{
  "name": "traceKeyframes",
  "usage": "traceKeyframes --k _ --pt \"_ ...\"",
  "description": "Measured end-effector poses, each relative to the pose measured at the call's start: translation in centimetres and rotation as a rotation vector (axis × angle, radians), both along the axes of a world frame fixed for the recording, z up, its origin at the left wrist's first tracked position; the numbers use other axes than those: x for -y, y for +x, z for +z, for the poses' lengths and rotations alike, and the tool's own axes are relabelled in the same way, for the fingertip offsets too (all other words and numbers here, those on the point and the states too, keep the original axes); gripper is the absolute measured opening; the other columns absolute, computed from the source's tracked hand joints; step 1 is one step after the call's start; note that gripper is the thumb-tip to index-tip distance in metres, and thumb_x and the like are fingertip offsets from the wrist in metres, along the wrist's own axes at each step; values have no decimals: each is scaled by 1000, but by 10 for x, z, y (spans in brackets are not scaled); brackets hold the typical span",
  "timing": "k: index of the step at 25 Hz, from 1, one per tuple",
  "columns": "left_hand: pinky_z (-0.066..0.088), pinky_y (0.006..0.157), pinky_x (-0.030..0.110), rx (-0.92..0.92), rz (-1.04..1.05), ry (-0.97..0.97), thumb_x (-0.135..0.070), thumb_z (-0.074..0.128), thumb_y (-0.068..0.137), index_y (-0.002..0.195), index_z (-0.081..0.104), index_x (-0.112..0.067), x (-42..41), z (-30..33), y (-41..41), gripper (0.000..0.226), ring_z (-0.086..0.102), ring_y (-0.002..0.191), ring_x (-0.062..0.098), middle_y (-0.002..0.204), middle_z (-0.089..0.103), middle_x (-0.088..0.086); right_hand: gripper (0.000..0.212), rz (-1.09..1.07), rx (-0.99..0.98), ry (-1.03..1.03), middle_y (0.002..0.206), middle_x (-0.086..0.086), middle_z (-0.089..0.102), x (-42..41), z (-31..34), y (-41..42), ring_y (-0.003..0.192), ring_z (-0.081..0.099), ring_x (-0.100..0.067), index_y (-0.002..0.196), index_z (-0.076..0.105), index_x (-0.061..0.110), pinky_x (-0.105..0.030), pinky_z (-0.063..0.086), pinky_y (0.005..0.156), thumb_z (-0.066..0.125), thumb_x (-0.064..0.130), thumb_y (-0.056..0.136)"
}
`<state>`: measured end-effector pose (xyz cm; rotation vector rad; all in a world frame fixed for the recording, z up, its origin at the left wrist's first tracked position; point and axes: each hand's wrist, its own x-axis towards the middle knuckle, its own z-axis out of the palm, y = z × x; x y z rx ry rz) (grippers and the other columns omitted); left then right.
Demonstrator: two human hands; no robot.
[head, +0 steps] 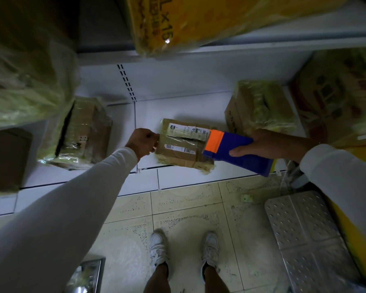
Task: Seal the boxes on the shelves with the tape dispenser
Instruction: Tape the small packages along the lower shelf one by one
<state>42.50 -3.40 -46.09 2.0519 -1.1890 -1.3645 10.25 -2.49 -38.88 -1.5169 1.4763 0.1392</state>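
A flat brown cardboard box point(182, 144) with white labels lies on the low white shelf point(178, 108). My left hand point(143, 141) has its fingers curled and pinches the box's left edge. My right hand point(262, 144) grips a blue tape dispenser point(237, 153) with an orange front end, which rests against the right side of the box top. Clear tape shines across the box.
Taped boxes stand to the left point(82, 132) and right point(260, 106) on the same shelf, with a larger printed carton point(338, 96) at far right. A yellow wrapped pack point(178, 22) overhangs from the shelf above. A metal step stool point(309, 233) stands on the tiled floor beside my feet.
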Motion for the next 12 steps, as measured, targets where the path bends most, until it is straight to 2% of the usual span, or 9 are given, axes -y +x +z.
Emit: traceKeyframes --k 1,2,3,4,6,8,10,12 --pt "51 71 31 63 -18 10 -27 62 90 103 58 -3 2 -1 1 27 61 78 28 97 65 16 45 -5 -8 -4 68 -4 70 -1 1 0 59 66 -15 83 71 11 -25 43 58 73 55 75" --pt "52 86 38 161 -27 5 -33 68 86 120 50 -6 3 -2 4 48 62 97 33 117 62 18 44 -11 -14 0 68 -4 70 -2 0 0 59 66 -15 83 71 11 -24 43 59 73 55 76" --pt "47 97 42 256 -26 -42 -36 71 83 134 38 -8 4 1 6 67 57 113 35 129 56 18 44 -16 -16 8 70 -5 71 -3 1 -1 61 66 -16 83 72 11 -25 44 60 73 55 75" --pt "43 101 42 316 -16 -133 -37 70 83 139 31 -10 3 3 7 74 54 118 34 130 55 17 45 -16 -11 18 73 -6 72 -5 0 -1 64 67 -18 84 72 11 -26 45 61 73 56 74" --pt "48 94 38 337 -45 -328 -42 62 89 133 46 -13 -3 8 -1 55 62 105 30 111 67 12 47 -25 2 21 76 -8 73 -10 -2 -2 67 68 -20 86 73 10 -26 46 63 74 55 74" --pt "53 85 37 332 -203 -371 -47 55 91 117 60 -19 -10 4 -17 39 67 90 27 97 72 6 50 -55 19 9 75 -9 72 -11 -2 -4 67 67 -21 88 72 6 -27 45 63 74 54 74" --pt "54 87 39 303 -234 -341 -37 53 92 119 58 -24 -15 -4 -26 30 66 91 27 100 70 2 54 -84 45 -2 76 -10 71 -10 -1 -1 68 67 -22 90 72 4 -28 45 64 74 55 73" --pt "49 95 37 178 -89 -251 -27 55 93 131 52 -23 -4 -5 -21 38 62 103 26 109 64 2 50 -101 77 -22 80 -10 72 -11 -3 9 72 68 -22 92 72 6 -27 46 65 74 53 75"
